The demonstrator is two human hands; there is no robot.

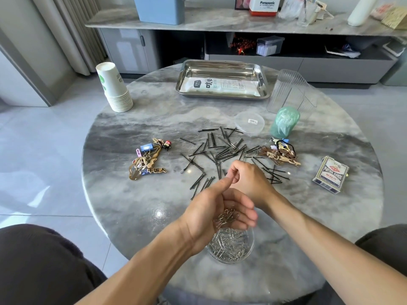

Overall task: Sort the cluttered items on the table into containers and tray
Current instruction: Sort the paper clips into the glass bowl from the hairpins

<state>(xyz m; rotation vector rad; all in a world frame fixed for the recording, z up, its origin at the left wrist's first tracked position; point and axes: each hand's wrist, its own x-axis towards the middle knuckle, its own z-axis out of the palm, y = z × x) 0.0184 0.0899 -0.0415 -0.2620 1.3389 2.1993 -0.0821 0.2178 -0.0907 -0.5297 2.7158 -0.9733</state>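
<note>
My cupped left hand point(222, 210) holds a heap of silver paper clips point(226, 216) above the round clear plastic container point(230, 247) of clips; tilt it and they may miss the rim; my right hand point(246, 177) seems to pinch one, though it's too small to be sure; readable: "Panasonic" on the white box point(265, 5), "PLAYING CARDS" on the blue card pack point(331, 175).

Both forearms are bare; dark trousers point(44, 260) cover the knees.
</note>
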